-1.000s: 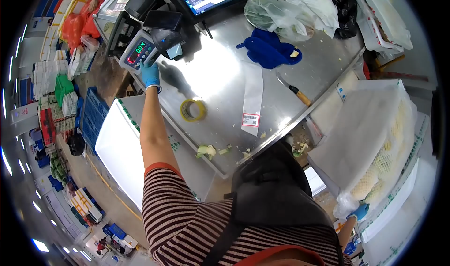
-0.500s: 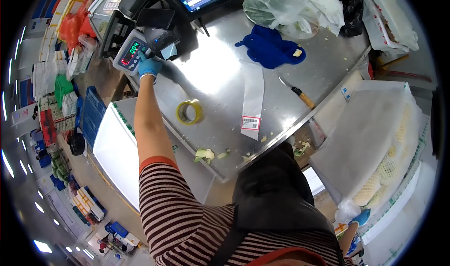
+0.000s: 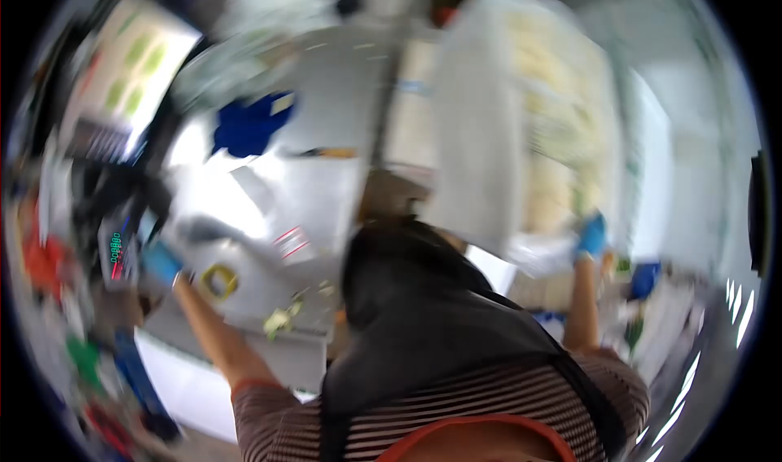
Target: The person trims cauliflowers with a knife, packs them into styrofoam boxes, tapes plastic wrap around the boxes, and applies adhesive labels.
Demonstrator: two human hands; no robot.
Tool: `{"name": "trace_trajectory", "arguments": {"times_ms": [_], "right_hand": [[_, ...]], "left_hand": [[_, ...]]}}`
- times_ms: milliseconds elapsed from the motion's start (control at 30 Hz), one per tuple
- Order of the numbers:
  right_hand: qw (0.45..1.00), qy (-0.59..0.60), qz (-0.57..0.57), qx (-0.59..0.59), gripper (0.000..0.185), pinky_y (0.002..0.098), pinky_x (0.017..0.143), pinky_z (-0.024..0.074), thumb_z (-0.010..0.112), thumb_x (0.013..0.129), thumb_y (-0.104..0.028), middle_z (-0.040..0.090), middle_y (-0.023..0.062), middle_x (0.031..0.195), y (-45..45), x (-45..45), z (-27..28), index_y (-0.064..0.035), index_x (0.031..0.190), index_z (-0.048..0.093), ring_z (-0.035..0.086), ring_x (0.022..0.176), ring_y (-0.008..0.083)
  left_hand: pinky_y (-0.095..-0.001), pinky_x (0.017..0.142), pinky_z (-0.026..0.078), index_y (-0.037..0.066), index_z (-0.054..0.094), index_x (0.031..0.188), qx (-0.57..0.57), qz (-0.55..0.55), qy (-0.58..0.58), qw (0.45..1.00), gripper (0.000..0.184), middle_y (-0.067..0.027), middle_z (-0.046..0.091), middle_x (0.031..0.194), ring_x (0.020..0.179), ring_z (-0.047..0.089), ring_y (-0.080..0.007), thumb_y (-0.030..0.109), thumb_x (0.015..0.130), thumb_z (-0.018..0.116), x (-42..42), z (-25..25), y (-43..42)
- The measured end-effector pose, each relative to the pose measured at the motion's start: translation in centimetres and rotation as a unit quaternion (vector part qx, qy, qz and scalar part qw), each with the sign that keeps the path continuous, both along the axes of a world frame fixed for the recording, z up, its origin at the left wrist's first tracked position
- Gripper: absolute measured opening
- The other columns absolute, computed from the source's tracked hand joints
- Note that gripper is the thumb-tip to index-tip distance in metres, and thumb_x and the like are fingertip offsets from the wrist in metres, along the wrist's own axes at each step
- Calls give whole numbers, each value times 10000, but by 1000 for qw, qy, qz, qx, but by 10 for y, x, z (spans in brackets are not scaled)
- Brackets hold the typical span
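The view is smeared by motion. My left hand (image 3: 163,260), in a blue glove, is just beside the weighing scale's lit display (image 3: 118,250) at the left end of the metal table; its fingers are too blurred to read. On the right, my blue-gloved right hand (image 3: 592,235) is at the near end of a white foam box (image 3: 476,128) lined with clear plastic. Pale produce (image 3: 550,193) lies inside it. Beside that hand the plastic liner (image 3: 542,250) bunches up. Whether the fingers grip the plastic or the box rim I cannot make out.
On the metal table (image 3: 330,209) lie a roll of yellow tape (image 3: 220,283), a labelled strip (image 3: 292,244), a wooden-handled knife (image 3: 334,152), blue cloth-like gloves (image 3: 251,124) and leaf scraps (image 3: 278,322). Plastic bags (image 3: 236,67) and a monitor (image 3: 134,75) stand farther back.
My head has turned right, so the foam box now fills the right of the view. My left hand has drawn back slightly from the scale's buttons. The digits on the display are now smeared.
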State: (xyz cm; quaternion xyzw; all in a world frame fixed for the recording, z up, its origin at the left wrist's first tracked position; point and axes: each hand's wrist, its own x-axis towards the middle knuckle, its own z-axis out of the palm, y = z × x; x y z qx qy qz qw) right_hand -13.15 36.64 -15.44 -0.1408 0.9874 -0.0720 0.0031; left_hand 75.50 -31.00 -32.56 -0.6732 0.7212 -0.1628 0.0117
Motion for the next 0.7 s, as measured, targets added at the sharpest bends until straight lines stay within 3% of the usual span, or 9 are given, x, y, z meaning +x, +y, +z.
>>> {"name": "trace_trajectory", "arguments": {"times_ms": [33,67,100,267,367,400,433,567,700], "right_hand": [[932,202,78,290,356,385,927,495,456,944,-112,636,202,1209,20,-18,-19,14,1248,593,638,1039,325],[982,136,-94,-96,326,381,883,507,541,894,-151,684,172,1107,-23,14,7,-18,1167,661,667,968,307],[962,179,-85,-188,328,382,873,503,597,864,-236,699,156,1064,-31,27,9,-58,1121,699,669,951,317],[989,96,37,-109,399,374,912,494,601,883,-325,686,158,1108,-20,31,46,-80,1191,668,654,1011,320],[976,-194,102,-12,462,394,940,479,638,871,-367,655,176,1174,-17,20,136,-78,1231,637,624,1081,323],[981,-184,52,-26,529,408,947,471,662,855,-395,632,182,1211,-23,15,163,-77,1274,601,607,1106,334],[984,-172,3,-41,601,423,955,462,685,840,-423,609,187,1249,-35,6,180,-76,1316,566,590,1131,345],[921,203,300,-144,830,436,947,461,770,762,-408,563,191,1314,-67,-44,174,-78,1439,420,592,1105,361],[959,-40,263,-98,443,384,920,476,644,868,-333,659,180,1144,-68,-137,89,-83,1233,623,637,1027,299]], "left_hand": [[-404,751,525,-42,655,1120,-83,88,267,956,357,-231,677,1045,823,642,-285,247,933,559,-53,41,12],[-376,830,509,-41,627,1182,-77,73,348,932,378,-213,655,1133,911,633,-275,244,941,569,-100,83,23],[-348,908,493,-41,599,1244,-71,59,426,900,408,-196,633,1222,999,623,-265,241,950,579,-150,129,35],[-325,983,440,-36,550,1306,-13,-136,521,843,412,-151,557,1345,1127,569,-226,203,970,546,-368,248,106],[-321,1046,384,5,477,1390,267,-281,626,676,446,-115,557,1352,1193,521,-192,160,976,534,-533,296,190],[-328,1080,352,26,457,1412,231,-342,537,736,500,-113,509,1411,1270,481,-215,120,938,589,-580,298,215],[-369,1120,311,61,430,1439,213,-501,476,690,625,-128,451,1463,1357,407,-252,82,860,664,-626,311,238],[-538,1143,229,219,250,1535,234,-665,258,661,1045,-184,246,1566,1420,252,-431,307,668,826,-761,326,289],[-437,1111,321,178,300,1514,298,-703,98,638,1072,-174,359,1506,1352,392,-356,327,603,845,-849,289,271]]}}
